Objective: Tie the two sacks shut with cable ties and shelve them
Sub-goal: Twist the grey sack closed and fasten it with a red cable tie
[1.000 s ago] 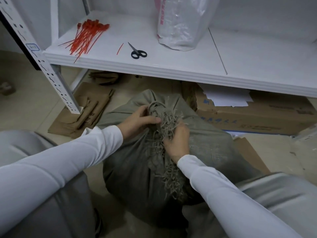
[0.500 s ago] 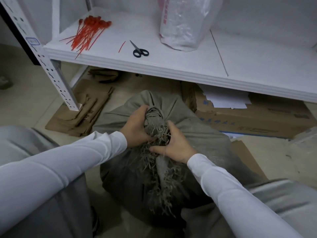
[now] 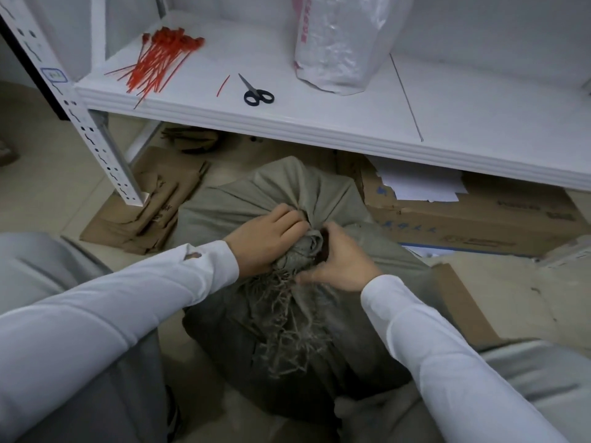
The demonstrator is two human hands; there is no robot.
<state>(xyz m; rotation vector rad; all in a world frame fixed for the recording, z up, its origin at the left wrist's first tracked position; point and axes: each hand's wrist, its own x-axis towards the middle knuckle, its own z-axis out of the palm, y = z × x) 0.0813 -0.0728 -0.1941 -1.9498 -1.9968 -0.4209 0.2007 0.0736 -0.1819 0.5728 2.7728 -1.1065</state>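
Observation:
A grey woven sack lies on the floor between my knees, its frayed mouth bunched into a neck. My left hand grips the neck from the left. My right hand grips it from the right, thumb under the bunched cloth. A white plastic sack stands on the white shelf. A bundle of red cable ties lies at the shelf's left end. No tie is visible on the grey sack's neck.
Black scissors and a cut red tie end lie on the shelf beside the ties. Under the shelf sit a cardboard box with papers and flattened cardboard. A perforated shelf post stands at left.
Both hands have gathered the loose frayed mouth tighter into a compact neck and closed in around it. The view has shifted slightly toward the shelf.

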